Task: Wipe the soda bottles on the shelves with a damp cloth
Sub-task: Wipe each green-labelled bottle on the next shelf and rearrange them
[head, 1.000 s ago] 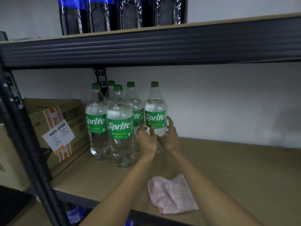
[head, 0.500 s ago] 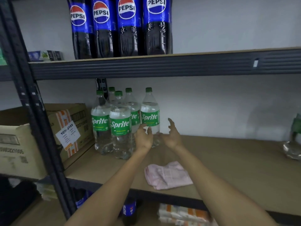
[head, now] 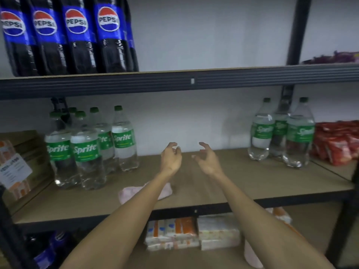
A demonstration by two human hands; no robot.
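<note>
Several clear Sprite bottles (head: 124,138) with green caps stand in a cluster at the left of the middle shelf (head: 252,183). Three more Sprite bottles (head: 262,131) stand at its right end. My left hand (head: 171,158) and my right hand (head: 206,159) hover side by side over the bare middle of that shelf, fingers curled apart, holding nothing. The pink cloth (head: 165,190) lies crumpled on the shelf near its front edge, partly hidden under my left forearm. Dark Pepsi bottles (head: 75,37) with blue labels line the upper shelf at the left.
A cardboard box (head: 17,162) with a white label sits left of the Sprite cluster. Red snack packs (head: 338,140) lie at the far right. Packaged goods (head: 190,233) lie on the lower shelf. A black upright post (head: 297,30) stands at the right.
My hands let go of the rightmost bottle of the left cluster and moved right, away from it. The view pulled back and swung right, revealing the right-hand Sprite bottles.
</note>
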